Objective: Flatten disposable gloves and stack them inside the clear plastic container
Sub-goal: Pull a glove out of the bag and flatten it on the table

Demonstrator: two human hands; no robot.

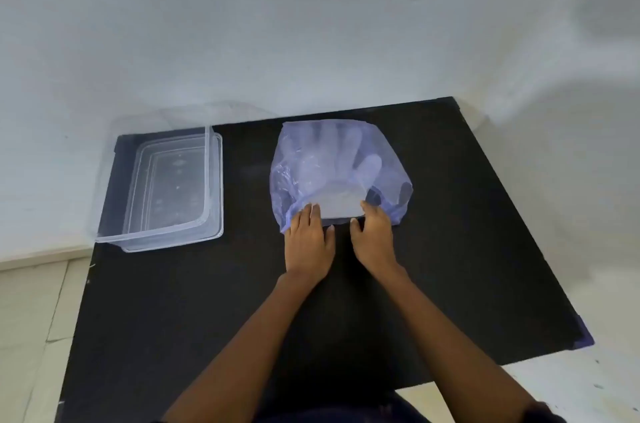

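A pale blue plastic bag lies on the black mat, its mouth facing me. Inside it rests a flat stack of translucent disposable gloves, fingers pointing away from me. My left hand lies at the left of the bag's mouth, fingers on the bag's edge and the gloves' cuff end. My right hand sits at the right of the mouth, fingertips tucked under the bag's rim. The clear plastic container stands at the mat's left end, with no gloves in it.
A pale wall rises right behind the mat. The container seems to sit on its clear lid. Light floor tiles show to the left of the mat, and a white surface to the right.
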